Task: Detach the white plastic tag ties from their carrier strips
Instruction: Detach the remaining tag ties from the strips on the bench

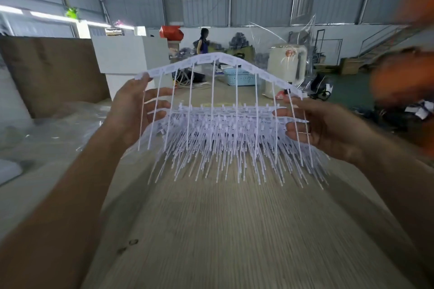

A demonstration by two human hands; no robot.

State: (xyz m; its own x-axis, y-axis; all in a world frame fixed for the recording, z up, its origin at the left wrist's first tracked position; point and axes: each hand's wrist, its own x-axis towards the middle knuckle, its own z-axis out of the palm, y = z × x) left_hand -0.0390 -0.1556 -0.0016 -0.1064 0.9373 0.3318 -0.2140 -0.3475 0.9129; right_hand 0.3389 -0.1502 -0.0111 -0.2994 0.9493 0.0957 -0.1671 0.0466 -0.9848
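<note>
The person's two bare arms reach out over the wooden tabletop [223, 230], which fills the low part of the view. Above the tabletop, held up in the air between both hands, is a big bunch of white tag ties [225, 143]. The thin white ties hang down in a thick fringe and do not touch the wood. One carrier strip [218, 60] on top is bent up into an arch, with a few long ties hanging from it, well apart from each other. The other strips lie stacked lower down, between the hands.

The left hand [138, 110] pinches the left end of the arched strip with its thumb on top, and its fingers curl around the left side of the bunch. The right hand [321, 124] pinches the right end of the arched strip and holds the right side of the bunch with curled fingers.

Far back stand a brown cardboard sheet [54, 73], a white box [124, 54], a blue basket [237, 76] and a person [203, 41]. A blurry orange shape [404, 73] is at the right edge
</note>
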